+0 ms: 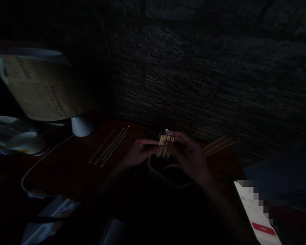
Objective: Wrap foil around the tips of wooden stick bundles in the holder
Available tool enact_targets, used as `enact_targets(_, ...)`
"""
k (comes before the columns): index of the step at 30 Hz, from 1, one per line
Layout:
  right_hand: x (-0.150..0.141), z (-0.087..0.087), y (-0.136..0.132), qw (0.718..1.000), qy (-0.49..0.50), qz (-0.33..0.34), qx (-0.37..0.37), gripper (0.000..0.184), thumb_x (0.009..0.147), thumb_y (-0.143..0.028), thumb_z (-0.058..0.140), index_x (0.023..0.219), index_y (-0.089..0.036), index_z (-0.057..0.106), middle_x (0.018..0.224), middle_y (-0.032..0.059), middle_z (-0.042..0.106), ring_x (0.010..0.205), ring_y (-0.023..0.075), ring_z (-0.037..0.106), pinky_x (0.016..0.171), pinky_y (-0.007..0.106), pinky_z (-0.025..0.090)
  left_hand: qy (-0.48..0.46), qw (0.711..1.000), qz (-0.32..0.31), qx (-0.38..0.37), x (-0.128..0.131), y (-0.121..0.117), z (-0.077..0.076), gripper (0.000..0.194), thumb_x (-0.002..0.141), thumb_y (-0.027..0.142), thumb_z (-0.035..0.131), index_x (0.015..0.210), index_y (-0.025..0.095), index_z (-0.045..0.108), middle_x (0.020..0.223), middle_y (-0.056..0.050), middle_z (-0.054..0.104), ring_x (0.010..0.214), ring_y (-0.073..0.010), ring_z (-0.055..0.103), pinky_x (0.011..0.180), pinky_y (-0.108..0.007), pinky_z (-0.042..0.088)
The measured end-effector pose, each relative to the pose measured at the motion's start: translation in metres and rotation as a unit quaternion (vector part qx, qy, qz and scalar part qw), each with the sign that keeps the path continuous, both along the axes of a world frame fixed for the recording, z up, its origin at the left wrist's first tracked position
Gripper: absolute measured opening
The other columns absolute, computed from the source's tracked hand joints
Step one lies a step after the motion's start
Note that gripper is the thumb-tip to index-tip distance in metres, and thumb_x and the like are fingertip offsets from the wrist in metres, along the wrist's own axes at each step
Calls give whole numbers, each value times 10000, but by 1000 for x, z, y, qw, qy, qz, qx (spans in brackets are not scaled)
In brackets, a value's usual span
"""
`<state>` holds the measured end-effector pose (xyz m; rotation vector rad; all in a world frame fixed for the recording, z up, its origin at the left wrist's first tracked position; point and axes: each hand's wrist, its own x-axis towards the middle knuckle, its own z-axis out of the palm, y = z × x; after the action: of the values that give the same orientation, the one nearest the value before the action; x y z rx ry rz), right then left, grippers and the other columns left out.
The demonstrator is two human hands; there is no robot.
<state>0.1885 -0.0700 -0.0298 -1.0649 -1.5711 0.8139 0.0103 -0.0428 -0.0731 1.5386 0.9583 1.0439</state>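
The scene is very dark. My left hand and my right hand meet over a dark reddish table, fingers pinched together on a small bundle of short pale sticks. The bundle stands roughly upright between the fingertips of both hands. Just below the hands sits a dark container with a pale rim. Several long thin sticks lie on the table to the left of my left hand. More long sticks lie to the right, behind my right hand.
A lamp with a paper-like shade and white base stands at the back left, its cable trailing over the table. A dark stone-textured wall rises behind. A white card or phone lies front right. Papers lie front left.
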Motion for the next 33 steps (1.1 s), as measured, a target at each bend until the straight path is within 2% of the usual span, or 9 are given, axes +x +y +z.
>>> enact_targets(5, 2, -4, 1, 999, -31, -12, 11, 187, 861, -241, 675, 1045, -275, 684, 1066, 9, 768, 1019, 204, 719, 929, 378, 564, -15, 1000, 4, -9, 1, 1, -3, 214, 803, 330, 736, 959, 192, 788, 955, -42, 795, 844, -189, 719, 803, -308, 553)
enact_targets(10, 9, -3, 0, 999, -50, 18, 1, 259, 860, -265, 690, 1118, -275, 666, 1163, 18, 741, 1092, 210, 693, 942, 367, 556, -5, 1000, 2, 1, 1, 1, -4, 220, 811, 354, 737, 944, 184, 784, 949, -36, 792, 874, -190, 714, 824, -287, 538)
enact_targets(19, 14, 7, -5, 993, -114, 16, -14, 190, 880, -256, 646, 1067, -243, 674, 991, 43, 769, 972, 236, 731, 816, 377, 591, 5, 1000, 20, 17, 2, 0, -3, 177, 798, 319, 731, 903, 186, 784, 875, -27, 789, 772, -169, 697, 744, -277, 541)
enact_targets(22, 14, 8, -5, 991, -135, 2, -8, 163, 887, -272, 633, 1042, -242, 670, 1011, 48, 767, 968, 239, 731, 822, 388, 587, -6, 1000, 18, 16, 2, -1, -2, 170, 794, 308, 730, 902, 189, 783, 873, -26, 789, 761, -164, 694, 737, -276, 541)
enact_targets(33, 16, 11, -9, 992, -122, -2, -12, 176, 898, -273, 611, 1068, -242, 646, 1092, 54, 754, 1012, 241, 720, 832, 385, 587, 24, 999, 24, 30, 2, 1, -5, 184, 806, 350, 728, 875, 190, 786, 787, -15, 768, 693, -152, 660, 660, -255, 511)
